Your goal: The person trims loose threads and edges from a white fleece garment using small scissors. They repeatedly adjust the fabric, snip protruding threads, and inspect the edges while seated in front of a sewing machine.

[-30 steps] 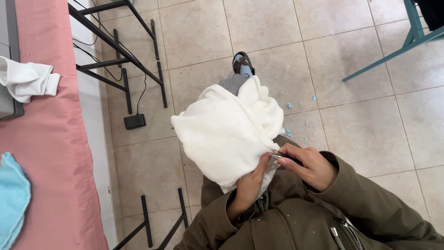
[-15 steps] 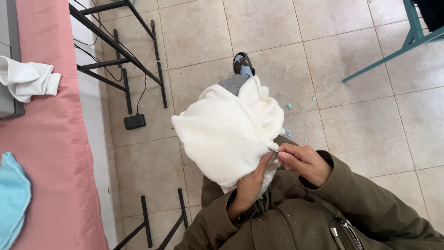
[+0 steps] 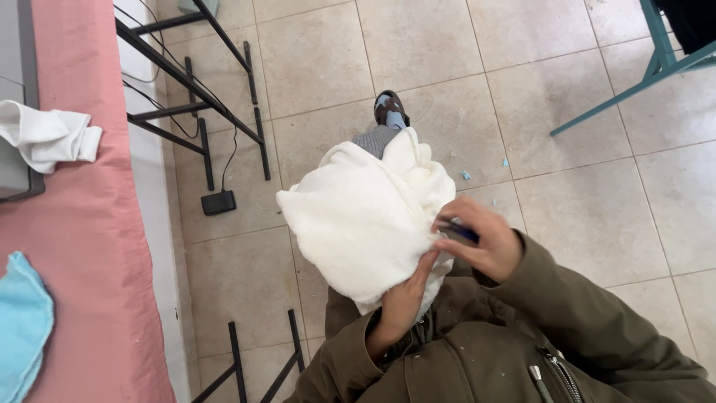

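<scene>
My right hand (image 3: 477, 242) sits at the right edge of the white fleece cloth (image 3: 365, 224), fingers curled narrowly around a small dark tool (image 3: 459, 231) whose kind I cannot tell, its tip touching the fabric. My left hand (image 3: 403, 302) closes on the lower edge of the same cloth, thumb and fingers pinching a fold against my lap. The cloth lies bunched over my knee, above my olive jacket (image 3: 522, 351), with a grey sock and dark shoe (image 3: 389, 110) showing beyond it on the tiled floor (image 3: 582, 194). I judge the cloth light, soft and limp: it will sag and slide wherever it is unsupported, so the surest hold is a pinch on a doubled edge or seam, close to the point being worked, not a grip on the loose bulk. To the left stand a pink table (image 3: 82, 224) bearing a crumpled white rag (image 3: 45, 134) and a pale blue cloth (image 3: 22, 321), then black metal frames (image 3: 194, 82) and a small black box on a cable (image 3: 218, 202); a teal frame leg (image 3: 634, 82) crosses the upper right. Compared with the frame half a second earlier, my right hand has shifted slightly up the cloth's edge, while the left hand's pinch and the cloth's position are unchanged.
</scene>
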